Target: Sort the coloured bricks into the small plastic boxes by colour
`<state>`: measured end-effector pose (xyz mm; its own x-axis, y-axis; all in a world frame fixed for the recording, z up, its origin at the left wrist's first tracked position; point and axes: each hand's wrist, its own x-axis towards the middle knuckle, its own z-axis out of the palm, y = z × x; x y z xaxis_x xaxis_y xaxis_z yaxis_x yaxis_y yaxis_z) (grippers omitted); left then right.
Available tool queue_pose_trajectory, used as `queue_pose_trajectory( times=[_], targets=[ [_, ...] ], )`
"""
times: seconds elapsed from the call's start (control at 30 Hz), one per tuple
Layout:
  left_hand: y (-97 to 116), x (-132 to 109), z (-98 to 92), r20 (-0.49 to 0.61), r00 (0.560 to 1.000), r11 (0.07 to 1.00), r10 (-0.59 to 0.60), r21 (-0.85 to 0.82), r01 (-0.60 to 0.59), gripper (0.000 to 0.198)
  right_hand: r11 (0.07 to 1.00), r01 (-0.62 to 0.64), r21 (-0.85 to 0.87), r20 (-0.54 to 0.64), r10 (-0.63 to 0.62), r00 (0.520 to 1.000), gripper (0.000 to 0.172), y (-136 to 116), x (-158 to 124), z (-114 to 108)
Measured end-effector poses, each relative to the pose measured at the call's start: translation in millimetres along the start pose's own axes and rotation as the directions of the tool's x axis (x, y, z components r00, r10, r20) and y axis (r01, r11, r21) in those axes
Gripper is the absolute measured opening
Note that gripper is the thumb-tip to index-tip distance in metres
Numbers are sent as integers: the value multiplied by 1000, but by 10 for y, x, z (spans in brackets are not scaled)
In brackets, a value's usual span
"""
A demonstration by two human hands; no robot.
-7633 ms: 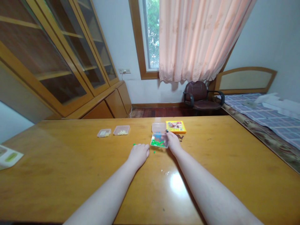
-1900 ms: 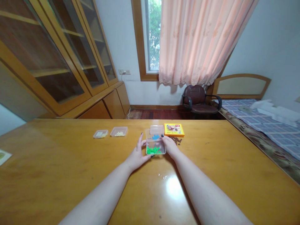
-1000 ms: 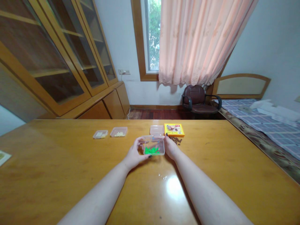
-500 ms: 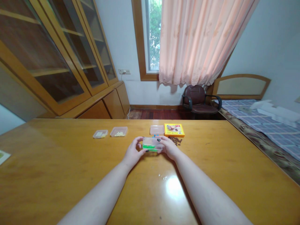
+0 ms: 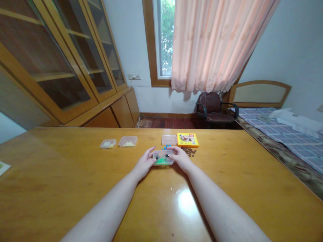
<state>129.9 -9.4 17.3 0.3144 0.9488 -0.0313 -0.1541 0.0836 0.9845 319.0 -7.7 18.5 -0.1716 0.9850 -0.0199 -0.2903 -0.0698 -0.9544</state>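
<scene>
A small clear plastic box [image 5: 163, 154] with bright green pieces [image 5: 161, 161] in it is held between my two hands, over the middle of the table. My left hand [image 5: 146, 160] grips its left end, thumb on top. On the right end my right hand [image 5: 180, 158] has its thumb on top too, with the fingers behind. Just beyond the box lie small blue pieces [image 5: 166, 147], partly hidden by my fingers. To the right of them is a loose heap of small brown pieces [image 5: 190, 152].
Behind the blue pieces sits a clear plastic tray [image 5: 169, 139], beside a yellow box with a printed picture [image 5: 188, 139]. Farther left stand two clear containers, a larger one [image 5: 128, 141] with pale pieces and a smaller one [image 5: 108, 144]. The wooden table [image 5: 75, 188] spans the foreground.
The clear box has tipped, so its top now faces me more, and its green pieces have shifted. My left thumb has moved from its lower edge onto the top. More blue pieces show.
</scene>
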Motion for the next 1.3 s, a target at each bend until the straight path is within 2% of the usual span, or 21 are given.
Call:
queue_pose_trajectory(
  times=[0.17,0.3,0.5,1.03,1.3],
  targets=[
    [63,-12,19,-56,998,998,42,39,-40,66,999,-49,-8,-3,49,999,47,3,-5,-11],
    [74,-20,32,-102,990,993,102,66,-95,67,994,-109,-31,51,110,993,41,-8,-2,-16],
    [66,-5,22,-29,998,996,61,66,-59,72,994,-104,-41,85,107,991,36,-42,-11,-2],
    [27,-35,52,-56,992,992,109,74,-105,70,997,-56,-60,80,61,995,40,1,-7,-12],
    [18,-30,49,-25,991,982,128,146,-123,63,995,-97,-39,63,99,993,38,-44,-17,15]
  ],
)
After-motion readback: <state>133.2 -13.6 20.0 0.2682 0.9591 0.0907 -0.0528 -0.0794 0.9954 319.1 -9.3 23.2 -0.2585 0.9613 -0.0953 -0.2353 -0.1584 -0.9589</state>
